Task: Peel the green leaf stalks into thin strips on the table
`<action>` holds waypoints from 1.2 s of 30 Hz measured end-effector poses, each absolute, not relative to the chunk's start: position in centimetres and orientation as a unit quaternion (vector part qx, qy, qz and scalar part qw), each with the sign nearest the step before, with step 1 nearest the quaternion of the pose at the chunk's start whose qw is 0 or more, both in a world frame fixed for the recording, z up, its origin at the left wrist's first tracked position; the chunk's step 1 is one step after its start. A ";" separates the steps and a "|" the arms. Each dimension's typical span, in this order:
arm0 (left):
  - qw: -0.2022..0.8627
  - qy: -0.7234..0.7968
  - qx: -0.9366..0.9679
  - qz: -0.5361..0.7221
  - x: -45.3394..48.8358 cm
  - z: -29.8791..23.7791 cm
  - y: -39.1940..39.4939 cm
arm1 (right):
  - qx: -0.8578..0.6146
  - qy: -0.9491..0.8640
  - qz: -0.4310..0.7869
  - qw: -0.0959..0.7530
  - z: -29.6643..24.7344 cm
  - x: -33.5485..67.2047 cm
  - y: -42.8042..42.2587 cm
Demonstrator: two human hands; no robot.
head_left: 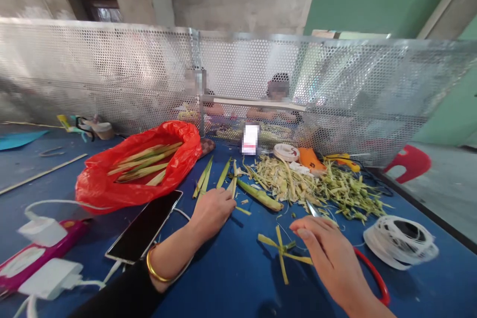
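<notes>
My left hand (213, 212) is closed over the blue table, its fingers curled round the lower end of a pale green leaf strip (234, 186). Other leaf pieces (223, 173) lie just beyond, beside a thicker green husk (261, 195). My right hand (331, 258) hovers with fingers and thumb drawn together; a thin thread passes close to the fingertips, and whether they grip it is unclear. To its left lies a cross of knotted leaf strips (282, 248). Under the right hand are scissors with a red handle (376, 278), partly hidden, their blade showing beyond the fingers.
A red plastic bag (97, 179) of long leaves stands at left, near a phone (143, 228) and a power strip (44, 253) with chargers. Leaf scraps (279, 179) pile up ahead. A white ribbon roll (398, 243) sits at right. A perforated metal screen (246, 69) borders the table; people sit behind it.
</notes>
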State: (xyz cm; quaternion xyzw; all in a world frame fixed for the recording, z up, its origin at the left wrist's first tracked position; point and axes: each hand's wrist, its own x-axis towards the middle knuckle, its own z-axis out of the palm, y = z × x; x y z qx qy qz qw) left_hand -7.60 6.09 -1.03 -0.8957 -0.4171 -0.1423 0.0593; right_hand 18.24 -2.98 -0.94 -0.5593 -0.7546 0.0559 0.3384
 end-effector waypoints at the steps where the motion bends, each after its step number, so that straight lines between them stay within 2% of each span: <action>1: 0.059 -0.422 -0.887 -0.177 -7.7 -0.6 6.0 | -0.558 -0.754 0.054 0.342 -1.0 18.2 -2.9; 4: 0.001 -0.450 -0.838 -0.308 -7.8 1.0 5.2 | -0.547 -0.746 0.027 0.379 -1.0 18.2 -2.7; 6: -0.090 -0.475 -0.796 -0.364 -7.4 2.2 4.4 | -0.528 -0.737 -0.012 0.421 -0.9 18.2 -2.5; 8: -0.176 -0.487 -0.766 -0.381 -6.7 3.3 3.5 | -0.507 -0.725 -0.053 0.464 -0.4 17.9 -2.5; 11: -0.231 -0.465 -0.756 -0.397 -5.2 4.7 2.1 | -0.491 -0.708 -0.053 0.505 1.2 16.6 -2.6; 17: -0.376 -0.400 -0.738 -0.392 -2.9 6.3 0.6 | -0.498 -0.627 0.284 0.527 5.5 12.9 -2.7; 21: -0.467 -0.379 -0.700 -0.386 -2.4 6.9 0.5 | -0.445 -0.582 0.357 0.580 5.9 12.4 -2.5; 25: -0.569 -0.359 -0.655 -0.344 -2.3 6.8 0.5 | -0.407 -0.563 0.409 0.592 5.0 13.0 -2.3; 28: -0.592 -0.371 -0.649 -0.302 -2.4 6.6 0.7 | -0.424 -0.551 0.403 0.595 4.4 13.6 -2.1; 36: -0.526 -0.398 -0.716 -0.230 -2.6 5.6 1.3 | -0.470 -0.509 0.353 0.630 3.7 15.0 -0.8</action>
